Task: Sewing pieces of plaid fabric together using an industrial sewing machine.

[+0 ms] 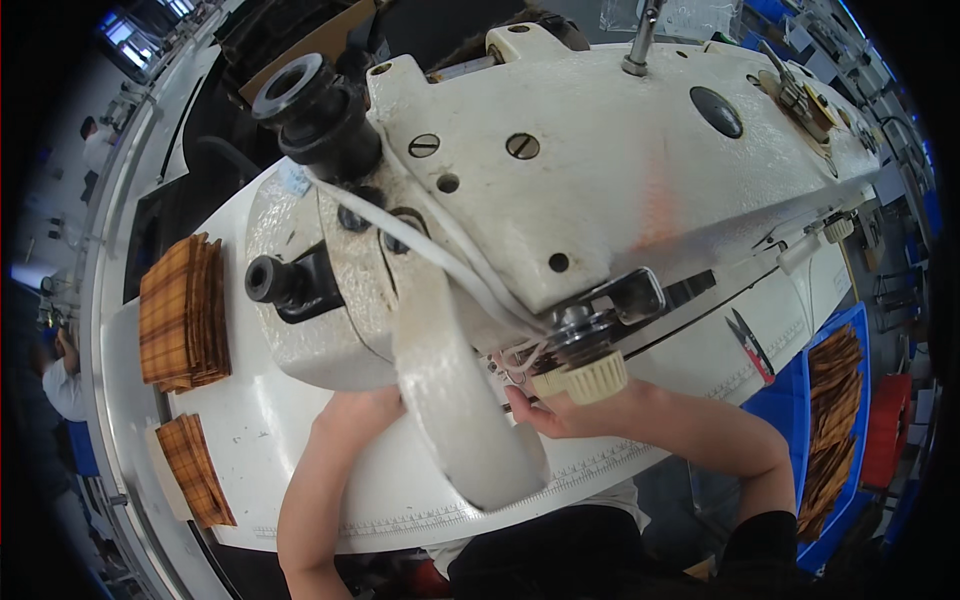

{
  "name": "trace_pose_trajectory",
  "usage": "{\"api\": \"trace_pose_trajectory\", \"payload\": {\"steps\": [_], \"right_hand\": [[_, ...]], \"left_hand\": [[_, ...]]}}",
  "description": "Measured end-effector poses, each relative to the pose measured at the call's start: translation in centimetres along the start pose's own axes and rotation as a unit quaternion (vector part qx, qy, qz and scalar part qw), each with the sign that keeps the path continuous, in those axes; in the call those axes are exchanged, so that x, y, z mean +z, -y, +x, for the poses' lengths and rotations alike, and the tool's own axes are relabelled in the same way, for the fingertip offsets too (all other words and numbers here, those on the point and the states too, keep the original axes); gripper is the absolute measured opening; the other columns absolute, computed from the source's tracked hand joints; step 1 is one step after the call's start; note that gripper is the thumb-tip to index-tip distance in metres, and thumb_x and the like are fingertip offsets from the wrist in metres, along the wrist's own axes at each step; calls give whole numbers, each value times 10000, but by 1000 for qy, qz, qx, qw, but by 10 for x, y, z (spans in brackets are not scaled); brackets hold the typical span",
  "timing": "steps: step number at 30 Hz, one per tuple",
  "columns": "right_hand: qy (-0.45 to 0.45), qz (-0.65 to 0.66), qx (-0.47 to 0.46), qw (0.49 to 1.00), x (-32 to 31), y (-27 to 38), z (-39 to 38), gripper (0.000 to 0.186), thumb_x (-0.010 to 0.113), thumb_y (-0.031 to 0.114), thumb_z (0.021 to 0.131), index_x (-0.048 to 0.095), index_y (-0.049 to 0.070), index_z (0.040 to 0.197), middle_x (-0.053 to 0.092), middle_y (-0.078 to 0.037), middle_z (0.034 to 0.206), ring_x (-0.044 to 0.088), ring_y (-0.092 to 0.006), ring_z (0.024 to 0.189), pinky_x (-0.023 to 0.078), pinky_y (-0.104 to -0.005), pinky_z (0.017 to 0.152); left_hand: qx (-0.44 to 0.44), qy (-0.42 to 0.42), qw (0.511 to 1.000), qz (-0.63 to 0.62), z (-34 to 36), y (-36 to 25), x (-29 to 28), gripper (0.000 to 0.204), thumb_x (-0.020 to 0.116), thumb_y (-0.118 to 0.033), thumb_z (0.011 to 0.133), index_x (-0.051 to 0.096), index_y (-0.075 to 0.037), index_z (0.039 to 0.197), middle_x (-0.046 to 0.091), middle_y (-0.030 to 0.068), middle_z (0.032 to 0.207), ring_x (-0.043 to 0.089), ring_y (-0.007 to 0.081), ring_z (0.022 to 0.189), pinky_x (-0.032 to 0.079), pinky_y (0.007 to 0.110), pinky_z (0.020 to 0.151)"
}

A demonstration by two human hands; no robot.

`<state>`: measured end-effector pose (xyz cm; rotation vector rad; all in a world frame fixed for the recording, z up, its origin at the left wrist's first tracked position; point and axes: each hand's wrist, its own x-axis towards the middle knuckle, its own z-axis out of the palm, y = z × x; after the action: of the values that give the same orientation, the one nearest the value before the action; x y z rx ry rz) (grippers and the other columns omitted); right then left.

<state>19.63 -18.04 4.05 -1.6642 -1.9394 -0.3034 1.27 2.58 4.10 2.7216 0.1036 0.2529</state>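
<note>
A white sewing machine [590, 160] fills the middle, with black fittings and white tubing. My left hand [365, 410] reaches in beneath its head at the left, with its fingertips hidden behind the white casing. My right hand [550, 415] is under the cream knob [596, 378], near the needle area; its fingers are bent and partly covered, and what they hold is unclear. Red-handled scissors [752, 348] lie on the white table [270, 450] to the right of my right hand.
Stacks of folded orange plaid cloth [180, 310] sit at the left, a smaller one [190, 465] nearer me. A blue bin [775, 405] at the right holds more plaid pieces [830, 420], beside a red object [885, 435]. Other people [65, 385] are at the far left.
</note>
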Motion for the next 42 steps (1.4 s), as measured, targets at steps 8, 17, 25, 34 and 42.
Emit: {"api": "trace_pose_trajectory", "payload": {"steps": [8,17,25,34,42], "right_hand": [[-26,23,-3,999,0,3,-2,192,678,191,742,625,8,718,573,-102,933,547,-252,894,470,-389,836],[48,50,-49,996,-35,72,-22,361,645,199,819,655,-24,1103,614,-75,1025,570,-210,964,445,-350,872],[123,19,-34,992,-23,120,-60,422,574,235,882,625,-42,1195,585,-161,1291,520,-270,1250,390,-406,1067],[134,122,85,980,-17,127,-39,691,554,459,921,473,-64,1366,423,-208,1462,388,-302,1373,290,-418,1134],[177,81,106,975,-15,125,-47,874,440,606,924,401,-141,1376,398,-272,1459,333,-383,1402,227,-456,1165]], "left_hand": [[-192,46,980,-18,-11,5,-33,349,556,51,785,626,-12,1121,635,198,1101,576,403,1076,460,464,926],[-89,-58,973,207,-77,-98,-15,369,793,-258,788,483,-89,684,427,34,641,502,165,500,400,302,423],[-90,-70,982,151,-73,-132,4,165,722,-95,826,596,-6,887,578,96,869,598,220,776,487,332,683],[-59,-14,997,-51,-83,-129,15,410,592,81,795,589,79,1204,538,201,1355,499,369,1286,414,468,1067],[-73,-1,996,-50,-78,-130,12,439,583,100,787,592,67,1224,555,187,1345,510,354,1282,402,470,1075]]}}
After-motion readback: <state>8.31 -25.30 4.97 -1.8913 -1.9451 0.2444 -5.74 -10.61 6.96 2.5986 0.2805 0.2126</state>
